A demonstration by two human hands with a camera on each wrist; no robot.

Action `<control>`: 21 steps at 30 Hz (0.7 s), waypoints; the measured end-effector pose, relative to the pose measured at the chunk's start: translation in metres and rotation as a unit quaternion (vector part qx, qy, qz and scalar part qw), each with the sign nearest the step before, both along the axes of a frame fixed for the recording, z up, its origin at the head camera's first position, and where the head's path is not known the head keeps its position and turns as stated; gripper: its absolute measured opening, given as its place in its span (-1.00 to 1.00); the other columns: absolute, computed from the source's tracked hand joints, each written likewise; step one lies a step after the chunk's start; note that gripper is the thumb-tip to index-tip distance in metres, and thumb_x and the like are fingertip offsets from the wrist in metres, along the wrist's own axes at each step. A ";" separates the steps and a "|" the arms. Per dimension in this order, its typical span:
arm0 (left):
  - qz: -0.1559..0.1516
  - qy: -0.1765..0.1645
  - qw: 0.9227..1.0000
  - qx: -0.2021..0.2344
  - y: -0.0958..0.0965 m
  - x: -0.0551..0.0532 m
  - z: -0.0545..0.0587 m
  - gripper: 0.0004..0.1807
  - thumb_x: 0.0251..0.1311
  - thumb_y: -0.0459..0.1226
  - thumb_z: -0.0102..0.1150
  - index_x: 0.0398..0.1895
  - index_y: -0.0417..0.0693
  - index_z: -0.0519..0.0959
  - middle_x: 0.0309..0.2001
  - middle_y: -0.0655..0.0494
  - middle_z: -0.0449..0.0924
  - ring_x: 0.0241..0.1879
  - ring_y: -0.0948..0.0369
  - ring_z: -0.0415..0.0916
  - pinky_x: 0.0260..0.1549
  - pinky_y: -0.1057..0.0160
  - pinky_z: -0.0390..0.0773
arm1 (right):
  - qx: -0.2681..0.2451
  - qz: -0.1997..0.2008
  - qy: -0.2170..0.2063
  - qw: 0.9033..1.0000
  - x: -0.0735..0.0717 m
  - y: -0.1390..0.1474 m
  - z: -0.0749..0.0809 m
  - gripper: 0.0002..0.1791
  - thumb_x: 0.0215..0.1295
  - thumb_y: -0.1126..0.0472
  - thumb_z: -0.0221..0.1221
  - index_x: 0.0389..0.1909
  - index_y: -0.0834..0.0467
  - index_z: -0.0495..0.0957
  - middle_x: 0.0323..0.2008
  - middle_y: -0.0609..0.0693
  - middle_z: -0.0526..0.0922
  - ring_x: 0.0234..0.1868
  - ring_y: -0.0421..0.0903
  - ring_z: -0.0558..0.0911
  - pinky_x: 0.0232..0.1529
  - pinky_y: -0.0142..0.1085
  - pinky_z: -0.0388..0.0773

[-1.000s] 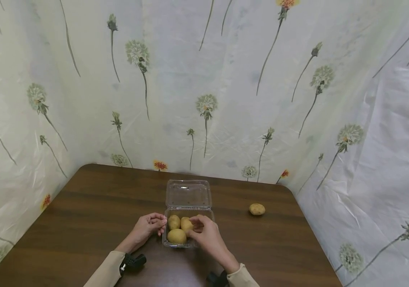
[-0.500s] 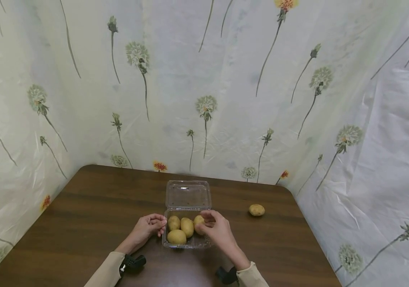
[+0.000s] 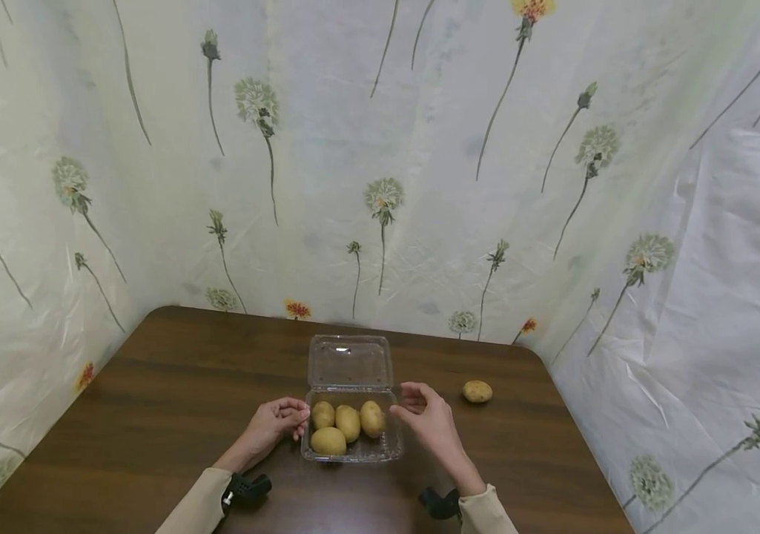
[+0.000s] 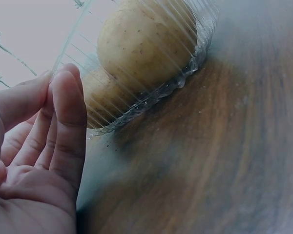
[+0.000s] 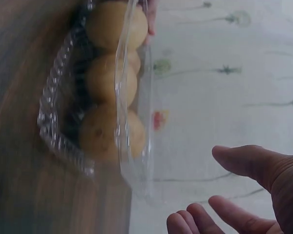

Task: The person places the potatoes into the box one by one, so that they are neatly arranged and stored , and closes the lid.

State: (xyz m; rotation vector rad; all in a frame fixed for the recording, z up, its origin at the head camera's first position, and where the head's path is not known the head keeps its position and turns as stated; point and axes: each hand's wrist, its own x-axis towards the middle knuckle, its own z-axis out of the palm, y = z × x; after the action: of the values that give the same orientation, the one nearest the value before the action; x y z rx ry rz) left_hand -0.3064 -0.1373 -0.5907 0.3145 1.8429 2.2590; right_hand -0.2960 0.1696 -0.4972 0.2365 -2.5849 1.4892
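A clear plastic clamshell container (image 3: pixel 380 454) stands on the table with its lid (image 3: pixel 350 362) raised at the back. Inside lie several potatoes, including one at the front left (image 3: pixel 328 441) and one at the right end (image 3: pixel 372 420). My left hand (image 3: pixel 271 426) pinches the container's left rim between thumb and forefinger, as the left wrist view confirms. Just off the right side is my right hand (image 3: pixel 431 421), its fingers spread apart and holding nothing; a gap between thumb and fingers shows in the right wrist view. Farther right, a single potato (image 3: pixel 477 391) rests on the wood.
The dark brown wooden table (image 3: pixel 153 415) has rounded back corners. A pale curtain (image 3: pixel 433 185) printed with dandelions hangs behind it and along both sides. A black device (image 3: pixel 249 488) is strapped to the left wrist, another (image 3: pixel 440 504) to the right.
My right hand let go of a potato at the container's right end and moved right, out past the rim. My left hand has stayed on the left rim.
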 end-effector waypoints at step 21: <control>-0.005 0.004 1.000 -0.001 -0.001 -0.001 -0.002 -0.68 0.29 -0.31 0.18 -0.08 -0.43 0.41 -0.44 0.17 0.61 -0.48 0.32 0.55 -0.48 0.38 0.57 | 0.025 -0.072 -0.025 0.997 -0.017 0.057 0.005 -0.50 0.16 0.15 0.37 0.10 0.20 0.50 0.05 0.17 0.62 0.06 0.11 0.61 0.02 -0.14 0.58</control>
State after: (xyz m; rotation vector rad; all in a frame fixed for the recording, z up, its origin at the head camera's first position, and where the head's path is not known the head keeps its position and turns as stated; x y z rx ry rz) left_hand -0.3078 -0.1380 -0.5929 0.3318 1.8436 2.2528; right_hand -0.3125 0.2262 -0.4919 0.0176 -2.6173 1.4010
